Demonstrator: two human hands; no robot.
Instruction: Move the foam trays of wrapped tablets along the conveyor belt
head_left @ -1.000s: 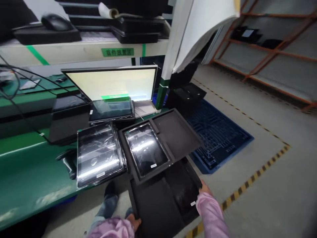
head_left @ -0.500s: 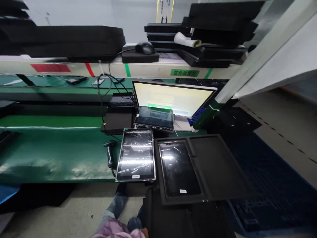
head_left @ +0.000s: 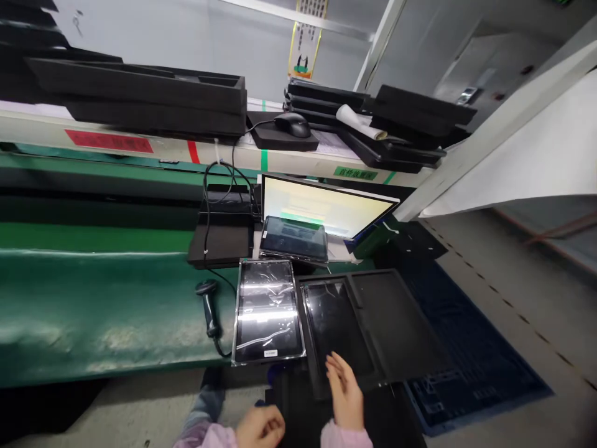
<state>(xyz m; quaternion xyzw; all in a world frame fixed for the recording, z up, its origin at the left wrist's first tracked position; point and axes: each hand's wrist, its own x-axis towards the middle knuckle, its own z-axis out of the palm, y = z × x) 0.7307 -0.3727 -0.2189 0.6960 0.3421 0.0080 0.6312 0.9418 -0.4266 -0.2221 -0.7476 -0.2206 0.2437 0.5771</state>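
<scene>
A tablet in clear film (head_left: 268, 311) lies at the bench's front edge, screen up, a white label near its lower end. To its right, another tablet (head_left: 336, 326) sits in the left recess of a black foam tray (head_left: 396, 323). My right hand (head_left: 345, 392) is over the lower end of that tablet, fingers stretched out and holding nothing; whether it touches cannot be made out. Low in front of the bench, my left hand (head_left: 261, 426) has its fingers curled in, with nothing visible in them. A black barcode scanner (head_left: 209, 308) lies left of the wrapped tablet.
Behind stands a lit monitor (head_left: 326, 205) with a tablet (head_left: 295, 239) leaning before it. A shelf (head_left: 224, 155) above carries black foam trays (head_left: 153, 99), a mouse (head_left: 293, 124) and a paper roll (head_left: 359, 121). A white post (head_left: 443, 180) rises at right; a blue pallet (head_left: 480, 386) lies below.
Both my hands have come into view from below, the right one reaching over the tray's tablet. The camera view has shifted, and the tablets and tray lie in the same arrangement.
</scene>
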